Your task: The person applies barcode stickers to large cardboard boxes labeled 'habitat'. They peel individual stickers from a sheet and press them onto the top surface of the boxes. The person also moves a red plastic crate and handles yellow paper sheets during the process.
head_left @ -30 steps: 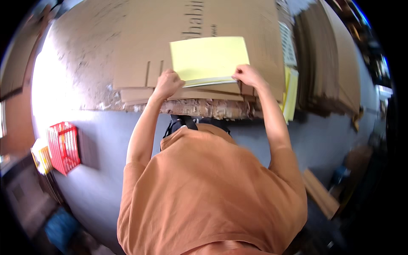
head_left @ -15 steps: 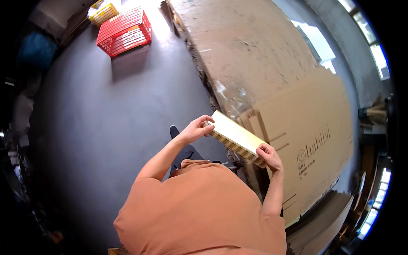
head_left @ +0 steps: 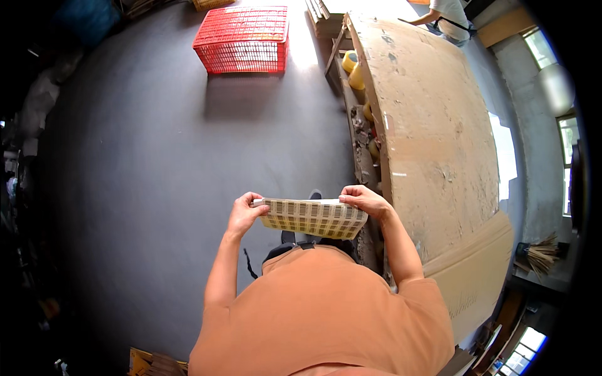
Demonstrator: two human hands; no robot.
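Note:
A sheet of barcode labels (head_left: 313, 219), with rows of small dark printed blocks on pale yellow, hangs tilted in front of my body. At its upper left corner, my left hand (head_left: 246, 212) pinches the sheet between thumb and fingers. My right hand (head_left: 365, 199) grips the upper right corner the same way. A white strip shows along the top edge, and the far face is hidden. Below the sheet, parts of my shoes and dark trousers are visible.
To my right runs a long cardboard-covered workbench (head_left: 433, 150), with a flattened printed carton (head_left: 470, 276) at its near end. Yellow rolls (head_left: 356, 76) sit under its edge. A red plastic crate (head_left: 243, 41) stands ahead on the grey floor (head_left: 157, 182). Another person (head_left: 448, 17) is beyond the bench.
My body has turned right to left relative to the bench, and the sheet has swung from slanted to nearly level. Its printed face now tilts toward me. Both hands keep their hold.

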